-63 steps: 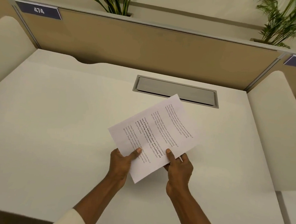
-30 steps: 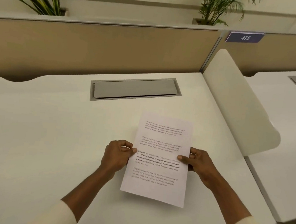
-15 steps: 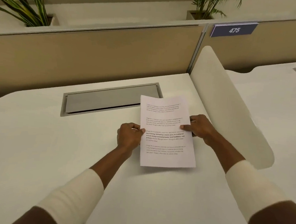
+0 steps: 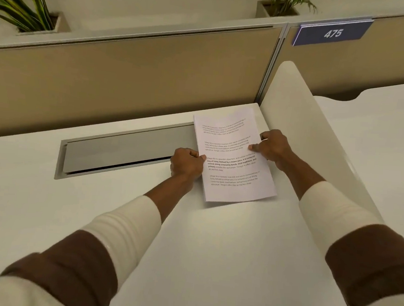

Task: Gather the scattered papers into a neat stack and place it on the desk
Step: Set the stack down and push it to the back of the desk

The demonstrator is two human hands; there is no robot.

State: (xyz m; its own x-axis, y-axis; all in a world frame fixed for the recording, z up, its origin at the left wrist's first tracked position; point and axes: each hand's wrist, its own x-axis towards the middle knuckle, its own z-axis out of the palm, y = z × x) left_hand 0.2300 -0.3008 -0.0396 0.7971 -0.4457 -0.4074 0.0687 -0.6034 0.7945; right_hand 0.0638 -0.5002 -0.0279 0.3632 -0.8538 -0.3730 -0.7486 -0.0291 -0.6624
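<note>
Papers (image 4: pixel 229 152) | pinched between left grip (image 4: pixel 187 165) and right grip (image 4: pixel 272 146)

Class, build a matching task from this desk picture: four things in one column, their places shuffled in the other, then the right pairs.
Things: 1 papers; 2 grey flap; 3 number sign; 4 left plant.
Places: A high on the partition, upper right; B gripped by the left hand and right hand; C behind the partition, upper left; D sunk into the desk, mostly left of the papers.
Pairs: 1-B; 2-D; 3-A; 4-C.
</note>
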